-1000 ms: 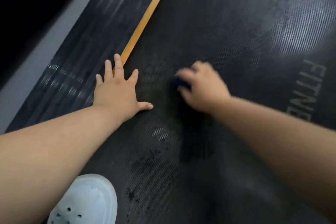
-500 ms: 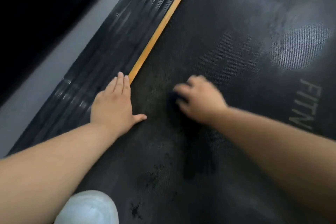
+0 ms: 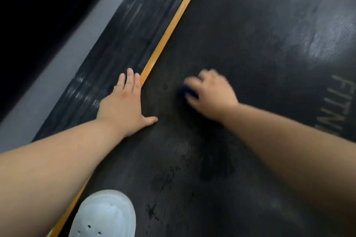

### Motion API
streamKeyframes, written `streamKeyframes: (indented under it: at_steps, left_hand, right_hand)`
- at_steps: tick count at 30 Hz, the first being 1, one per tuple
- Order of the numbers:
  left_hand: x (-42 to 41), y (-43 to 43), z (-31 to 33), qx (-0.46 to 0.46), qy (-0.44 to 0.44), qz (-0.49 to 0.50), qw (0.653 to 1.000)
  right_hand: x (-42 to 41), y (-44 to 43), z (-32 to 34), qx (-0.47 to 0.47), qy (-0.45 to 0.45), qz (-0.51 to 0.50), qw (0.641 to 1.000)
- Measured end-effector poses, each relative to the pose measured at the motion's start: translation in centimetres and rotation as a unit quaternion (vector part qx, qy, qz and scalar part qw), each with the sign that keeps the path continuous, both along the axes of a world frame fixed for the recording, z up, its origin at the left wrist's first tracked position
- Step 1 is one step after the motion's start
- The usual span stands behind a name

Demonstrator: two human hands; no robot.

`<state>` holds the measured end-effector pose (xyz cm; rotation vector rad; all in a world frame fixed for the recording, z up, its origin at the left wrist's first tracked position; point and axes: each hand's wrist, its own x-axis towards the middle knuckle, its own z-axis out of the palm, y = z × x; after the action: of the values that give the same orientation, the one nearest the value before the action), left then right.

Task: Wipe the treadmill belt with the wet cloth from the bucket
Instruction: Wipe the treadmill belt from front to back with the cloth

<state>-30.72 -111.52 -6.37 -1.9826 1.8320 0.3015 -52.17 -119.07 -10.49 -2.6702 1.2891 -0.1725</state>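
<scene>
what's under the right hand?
Under the right hand, a dark blue cloth edge peeks out on the belt. The rest is covered by the hand.

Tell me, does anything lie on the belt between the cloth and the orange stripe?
Only the left hand: it lies flat across the stripe, thumb out on the belt toward the cloth under the right hand. The belt between thumb and cloth is bare.
</scene>
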Motion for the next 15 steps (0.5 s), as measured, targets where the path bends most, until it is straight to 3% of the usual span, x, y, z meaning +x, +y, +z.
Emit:
streamKeyframes:
  at_steps: [2, 4, 8, 11, 13, 15]
  left_hand:
    - [0.0, 0.0, -0.3, -0.013, 0.005, 0.002, 1.000]
    - [0.1, -0.2, -0.4, -0.028, 0.014, 0.005, 1.000]
    - [0.7, -0.1, -0.3, -0.031, 0.016, -0.009, 0.999]
    - [1.2, -0.2, -0.3, -0.019, 0.010, -0.021, 1.000]
    - [1.3, -0.2, -0.3, -0.011, 0.005, -0.025, 1.000]
    - [1.2, -0.1, -0.4, -0.015, 0.004, -0.022, 1.000]
  right_hand:
    - [0.4, -2.5, 0.5, -0.010, 0.032, -0.091, 0.995]
    - [1.4, -1.0, 0.8, 0.011, 0.022, -0.095, 0.995]
    - [2.4, 7.3, 0.4, 0.071, -0.035, 0.066, 0.995]
    - [1.5, 4.2, -0.2, 0.036, 0.013, 0.157, 0.987]
    - [1.7, 0.9, -0.2, -0.011, 0.010, 0.081, 0.997]
    - [2.4, -1.2, 0.0, -0.009, 0.024, -0.056, 0.998]
